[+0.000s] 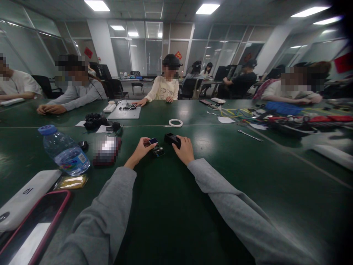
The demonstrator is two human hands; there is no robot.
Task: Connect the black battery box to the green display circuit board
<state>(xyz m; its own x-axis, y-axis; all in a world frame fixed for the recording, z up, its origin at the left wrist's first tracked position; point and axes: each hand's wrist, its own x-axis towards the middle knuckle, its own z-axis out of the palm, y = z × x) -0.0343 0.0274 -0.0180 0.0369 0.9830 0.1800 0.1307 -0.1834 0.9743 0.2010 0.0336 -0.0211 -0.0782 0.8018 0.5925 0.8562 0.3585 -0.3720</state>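
Observation:
My left hand pinches a small flat dark chip with a bluish face between thumb and fingertips, just above a small dark electronic module lying on the green table. My right hand is curled over one end of a black rectangular block that rests on the table. The two hands are close together, a little apart. Both arms wear grey sleeves.
A water bottle lies at left, with a phone, a white power bank and a yellow packet near it. A white tape ring, black parts and a metal tool lie further out. Several people sit around the far edges.

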